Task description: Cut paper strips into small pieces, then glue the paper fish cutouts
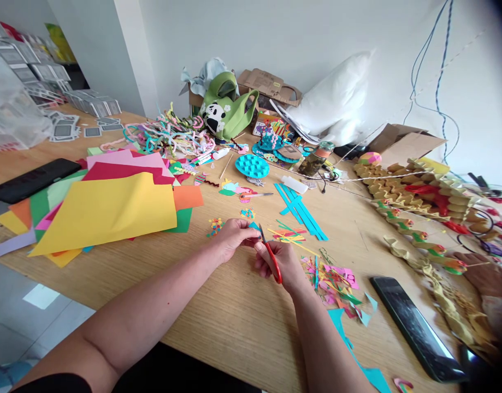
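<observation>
Near the middle of the wooden table, my left hand [235,239] pinches a small piece of blue paper [254,225] between thumb and fingers. Close beside it, my right hand [280,263] is closed around scissors [272,255] with red handles, their blades pointing up and to the left next to the blue piece. Small colored paper bits [215,226] lie just left of my left hand, and more bits [247,213] lie beyond it. Thin paper strips [289,236] rest behind my right hand. Longer blue strips [302,212] lie farther back.
Colored paper sheets [111,210] are stacked at the left. Paper scraps [332,286] and a phone [417,327] lie at the right. A blue round craft [252,166] and a green bag [228,112] stand farther back. Another person's hand [486,278] is at the right edge.
</observation>
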`<state>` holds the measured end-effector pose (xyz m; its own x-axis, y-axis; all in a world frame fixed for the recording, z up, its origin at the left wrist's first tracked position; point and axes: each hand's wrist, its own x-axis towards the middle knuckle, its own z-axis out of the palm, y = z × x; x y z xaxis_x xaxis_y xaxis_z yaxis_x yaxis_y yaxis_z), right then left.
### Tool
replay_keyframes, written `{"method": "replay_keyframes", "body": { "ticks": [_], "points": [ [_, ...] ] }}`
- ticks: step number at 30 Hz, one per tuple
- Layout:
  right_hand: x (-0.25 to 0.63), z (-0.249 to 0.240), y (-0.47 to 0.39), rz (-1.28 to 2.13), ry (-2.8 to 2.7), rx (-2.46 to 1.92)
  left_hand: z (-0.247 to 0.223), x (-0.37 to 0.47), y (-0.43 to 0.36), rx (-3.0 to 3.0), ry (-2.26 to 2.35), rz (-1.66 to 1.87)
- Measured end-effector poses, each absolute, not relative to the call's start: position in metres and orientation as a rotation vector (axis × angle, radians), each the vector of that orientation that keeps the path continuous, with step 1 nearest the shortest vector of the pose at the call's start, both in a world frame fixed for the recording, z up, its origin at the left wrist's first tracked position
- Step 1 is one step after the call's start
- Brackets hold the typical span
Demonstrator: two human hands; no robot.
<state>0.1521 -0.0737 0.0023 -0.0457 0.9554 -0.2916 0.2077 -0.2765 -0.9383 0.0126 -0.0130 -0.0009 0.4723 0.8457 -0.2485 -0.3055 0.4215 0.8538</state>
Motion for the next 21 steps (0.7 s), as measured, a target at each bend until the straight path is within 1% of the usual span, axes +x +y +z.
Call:
{"method": "replay_keyframes", "body": {
  "ticks": [9,21],
  "points": [
    [0.1502,0.0061,-0.0754,1.37,-1.267,-1.566,-0.0013,0.0117,-0.0113,0.807,0.764,0.809],
    [0.1541,0.0089,-0.0755,1.457,-1.342,-1.535,-0.0004,0.0047,-0.0036,0.898,0.798,0.766]
  ]
}}
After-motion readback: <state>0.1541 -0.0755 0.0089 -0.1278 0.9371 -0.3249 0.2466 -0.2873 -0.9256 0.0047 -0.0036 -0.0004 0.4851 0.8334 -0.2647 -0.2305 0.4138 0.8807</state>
